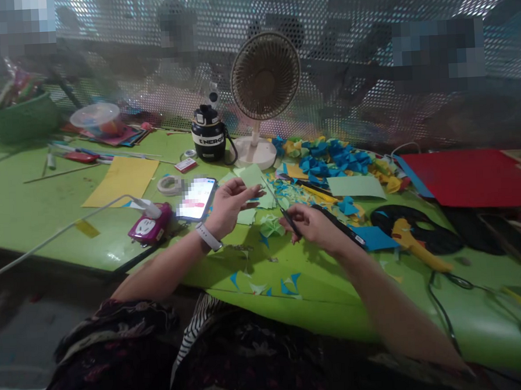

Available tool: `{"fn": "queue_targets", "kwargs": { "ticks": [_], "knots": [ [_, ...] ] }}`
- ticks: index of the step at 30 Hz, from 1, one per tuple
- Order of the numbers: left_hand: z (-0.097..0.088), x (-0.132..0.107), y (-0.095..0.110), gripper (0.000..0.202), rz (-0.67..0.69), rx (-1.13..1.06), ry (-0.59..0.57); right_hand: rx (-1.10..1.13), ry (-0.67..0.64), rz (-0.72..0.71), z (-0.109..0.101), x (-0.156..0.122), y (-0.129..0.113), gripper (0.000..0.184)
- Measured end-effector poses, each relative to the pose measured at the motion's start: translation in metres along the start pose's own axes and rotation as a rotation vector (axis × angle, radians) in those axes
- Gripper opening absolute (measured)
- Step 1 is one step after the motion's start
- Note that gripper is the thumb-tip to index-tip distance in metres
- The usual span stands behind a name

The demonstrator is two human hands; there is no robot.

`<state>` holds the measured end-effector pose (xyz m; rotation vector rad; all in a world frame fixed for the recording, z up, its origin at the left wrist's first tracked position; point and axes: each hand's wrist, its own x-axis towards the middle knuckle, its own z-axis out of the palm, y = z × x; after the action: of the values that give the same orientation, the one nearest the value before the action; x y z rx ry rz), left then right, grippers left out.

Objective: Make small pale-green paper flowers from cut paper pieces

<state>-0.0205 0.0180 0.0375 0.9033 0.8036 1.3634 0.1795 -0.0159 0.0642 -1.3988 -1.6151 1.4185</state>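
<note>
Scissors (292, 223) in the right hand (312, 222), over a bright green counter (326, 290).
From where I stand, the right hand's fingers are curled around the dark handles, the blades slanting up towards the left hand (230, 205). The left hand's fingers are slightly bent with the thumb near them; I can't tell whether they pinch anything. Pale green sheets (251, 175) lie just beyond that hand, and a crumpled pale green piece (271, 225) sits between the two hands. A lit phone (196, 199) lies just beside the left hand, while a fan (265, 78) stands farther back near heaped blue and yellow scraps (328, 161).
</note>
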Motion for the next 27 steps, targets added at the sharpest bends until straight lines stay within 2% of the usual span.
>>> {"fn": "queue_targets", "kwargs": {
  "ticks": [8,27],
  "knots": [
    [0.0025,-0.005,-0.0021,0.046,-0.032,-0.011,-0.03,0.029,0.043,-0.027,0.0047,-0.0003,0.0027,0.053],
    [0.0014,-0.0044,-0.0052,0.05,-0.042,-0.028,-0.04,0.012,0.055,-0.057,0.0046,-0.0004,0.0049,0.05]
  ]
}}
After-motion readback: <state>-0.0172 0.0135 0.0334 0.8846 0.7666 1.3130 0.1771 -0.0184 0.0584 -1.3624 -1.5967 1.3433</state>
